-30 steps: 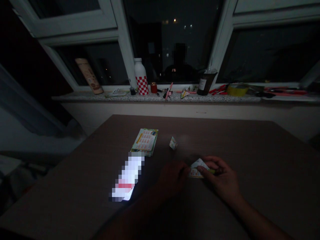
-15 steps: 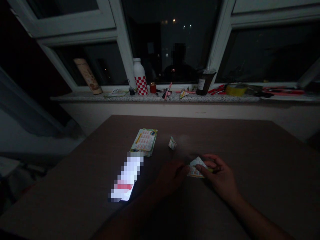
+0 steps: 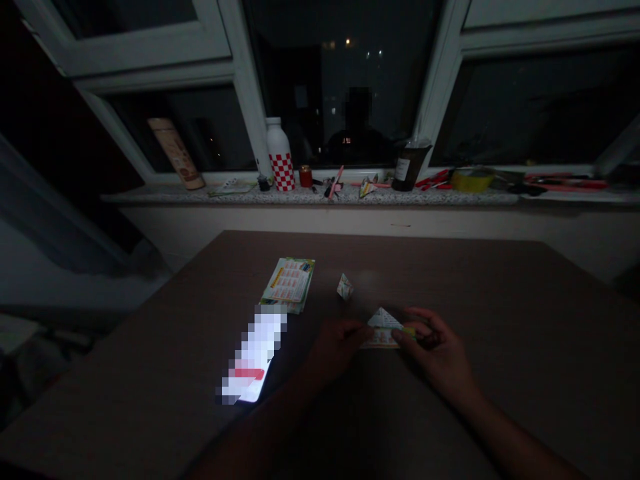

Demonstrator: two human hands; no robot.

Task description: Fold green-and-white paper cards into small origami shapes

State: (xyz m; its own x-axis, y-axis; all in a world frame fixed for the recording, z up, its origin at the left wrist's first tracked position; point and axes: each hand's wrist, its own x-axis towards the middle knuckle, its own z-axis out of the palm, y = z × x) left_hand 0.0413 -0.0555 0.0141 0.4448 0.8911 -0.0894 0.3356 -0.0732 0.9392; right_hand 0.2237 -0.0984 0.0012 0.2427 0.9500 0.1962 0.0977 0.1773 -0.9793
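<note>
Between my two hands is a folded piece of printed paper [image 3: 383,337], with a triangular peak at the top and a straight strip along its lower edge. My left hand [image 3: 337,347] pinches its left end between thumb and fingers. At the other end, my right hand [image 3: 440,350] grips it with the thumb in front and the fingers curled behind. Beyond the left hand stands a small folded paper piece [image 3: 344,287]. A stack of printed paper sheets [image 3: 289,283] lies farther left on the table.
A lit phone [image 3: 253,357] rests on the brown table [image 3: 510,293], left of my left forearm. Along the windowsill [image 3: 300,195] stand a checkered bottle [image 3: 281,157], a tilted tan flask [image 3: 176,153], a red jar [image 3: 305,176], a dark drink cup [image 3: 407,165] and a yellow roll [image 3: 473,180].
The folded paper has shifted left, and its peak now sits farther left. My left hand has moved slightly left with it; my right hand has stayed nearly in place.
</note>
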